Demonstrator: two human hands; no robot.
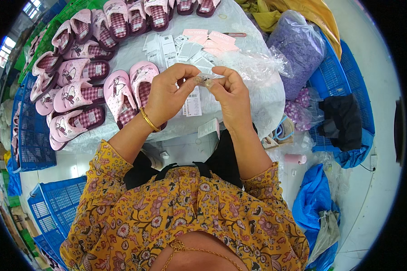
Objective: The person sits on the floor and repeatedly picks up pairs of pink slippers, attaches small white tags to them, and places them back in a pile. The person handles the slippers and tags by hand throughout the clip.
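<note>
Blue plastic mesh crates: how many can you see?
4: one left of the table, two stacked at lower left, one at right. More may be hidden.

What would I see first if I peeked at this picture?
Probably the pink slippers in rows over the table's left side. Then the two hands in the middle: the left hand and right hand pinch a small clear packet between them. A big purple bag sits at the right.

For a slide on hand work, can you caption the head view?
Both hands, left hand and right hand, pinch a small clear packet above a table of pink slippers and paper tags.
</note>
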